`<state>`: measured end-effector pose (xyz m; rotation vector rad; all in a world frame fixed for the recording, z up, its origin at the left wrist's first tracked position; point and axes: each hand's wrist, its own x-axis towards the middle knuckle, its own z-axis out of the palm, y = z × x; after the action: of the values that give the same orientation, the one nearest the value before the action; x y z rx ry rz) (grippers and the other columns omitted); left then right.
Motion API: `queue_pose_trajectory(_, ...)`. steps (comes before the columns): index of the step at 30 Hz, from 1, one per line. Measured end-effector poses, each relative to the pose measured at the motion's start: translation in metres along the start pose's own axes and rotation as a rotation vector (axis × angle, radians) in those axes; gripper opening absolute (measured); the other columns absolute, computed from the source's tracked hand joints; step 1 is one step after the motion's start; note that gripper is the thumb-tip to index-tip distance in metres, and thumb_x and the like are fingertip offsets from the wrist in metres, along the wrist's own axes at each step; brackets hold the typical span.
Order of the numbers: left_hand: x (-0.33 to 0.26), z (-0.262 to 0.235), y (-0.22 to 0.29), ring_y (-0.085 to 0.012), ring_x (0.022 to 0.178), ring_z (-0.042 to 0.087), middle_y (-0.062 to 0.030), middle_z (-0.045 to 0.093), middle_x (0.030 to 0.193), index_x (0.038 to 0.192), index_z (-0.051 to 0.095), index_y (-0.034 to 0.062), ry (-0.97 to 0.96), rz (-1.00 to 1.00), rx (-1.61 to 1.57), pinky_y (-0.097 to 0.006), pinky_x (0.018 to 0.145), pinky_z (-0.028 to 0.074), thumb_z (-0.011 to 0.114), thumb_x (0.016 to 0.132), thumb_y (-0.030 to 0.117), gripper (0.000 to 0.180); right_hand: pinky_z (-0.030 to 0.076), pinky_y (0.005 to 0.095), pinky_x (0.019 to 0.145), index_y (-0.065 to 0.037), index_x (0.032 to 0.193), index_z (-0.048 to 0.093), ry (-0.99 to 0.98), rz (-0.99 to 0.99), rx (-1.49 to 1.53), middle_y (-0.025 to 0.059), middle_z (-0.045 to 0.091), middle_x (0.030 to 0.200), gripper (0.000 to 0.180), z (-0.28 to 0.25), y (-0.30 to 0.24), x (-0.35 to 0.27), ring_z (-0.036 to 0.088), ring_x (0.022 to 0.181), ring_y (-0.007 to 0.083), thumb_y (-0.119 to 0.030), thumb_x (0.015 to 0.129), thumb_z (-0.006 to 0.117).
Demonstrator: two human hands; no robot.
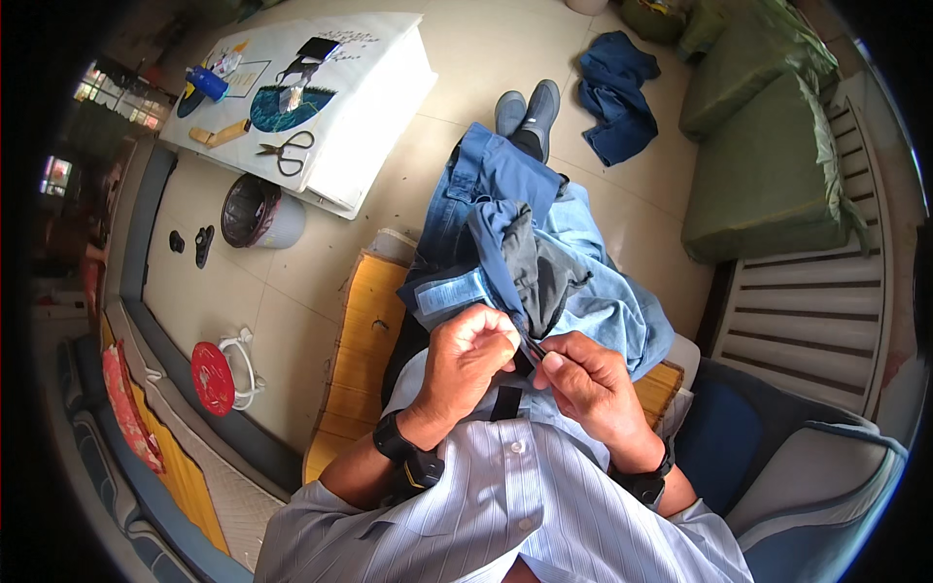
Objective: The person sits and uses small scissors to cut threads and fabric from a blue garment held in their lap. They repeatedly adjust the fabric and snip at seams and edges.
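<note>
Across my lap lies a dark blue garment (465, 199) that looks like trousers, with a grey cloth piece (537, 277) like a pocket lining folded out. Light blue denim (612, 306) spreads beneath it to the right. My left hand (468, 355) is closed, fingers curled in a pinch at the dark garment's near edge, beside a pale blue label (453, 293). Opposite it, my right hand (588, 384) pinches a slim dark piece between thumb and fingers; whether this is cloth edge or a small tool I cannot tell. The fingertips almost meet.
Black-handled scissors (287, 153), a yellowish block (222, 133) and a blue item (207, 84) lie on the white table (389, 87). Below stands a bin (282, 222). A red-topped stool (212, 377) is at left. Blue cloth (615, 92) lies on the floor; green-covered cushions (763, 175) are at right.
</note>
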<state>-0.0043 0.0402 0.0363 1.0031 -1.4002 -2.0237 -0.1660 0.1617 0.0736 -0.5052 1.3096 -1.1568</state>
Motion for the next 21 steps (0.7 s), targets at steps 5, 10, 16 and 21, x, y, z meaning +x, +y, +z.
queue_pose_trajectory(5,0.0,0.001,0.001,-0.0087,0.073,0.062,-0.0029,0.065,0.085,0.094,0.065,0.0001,-0.013,-0.002,0.017,-0.026,0.068,0.055,0.062,0.097,0.001,0.005,0.046,0.0252,0.066,0.002,0.114,0.065,0.048,-0.064,-0.027,0.0006,0.065,0.084,0.02,0.007,0.005,0.003,0.057,0.075,0.0077,-0.017,0.107,0.06)
queue_pose_trajectory(10,0.0,-0.001,-0.004,-0.0071,0.07,0.064,-0.0014,0.067,0.083,0.093,0.065,0.0002,0.004,0.025,0.027,-0.024,0.064,0.053,0.065,0.095,0.003,0.004,0.04,0.0228,0.058,0.001,0.113,0.064,0.067,-0.028,0.031,0.0019,0.065,0.085,0.018,0.008,0.009,0.004,0.05,0.066,0.0047,-0.015,0.106,0.061)
queue_pose_trajectory(16,-0.001,0.0,-0.004,-0.0064,0.07,0.063,-0.0009,0.066,0.082,0.092,0.065,0.0007,0.01,0.011,0.04,-0.024,0.064,0.052,0.066,0.095,0.004,0.004,0.029,0.0197,0.045,0.001,0.114,0.063,0.07,-0.006,0.119,0.0036,0.063,0.084,0.016,0.013,0.008,0.008,0.04,0.053,0.0008,-0.013,0.105,0.062)
queue_pose_trajectory(21,-0.002,0.0,-0.003,-0.0073,0.07,0.062,-0.0016,0.065,0.082,0.092,0.065,0.0008,0.009,0.011,0.064,-0.025,0.065,0.053,0.064,0.095,0.003,0.004,0.028,0.0197,0.044,0.0,0.112,0.063,0.084,-0.003,0.156,0.0037,0.064,0.083,0.013,0.015,0.011,0.01,0.039,0.052,0.0008,-0.011,0.104,0.063)
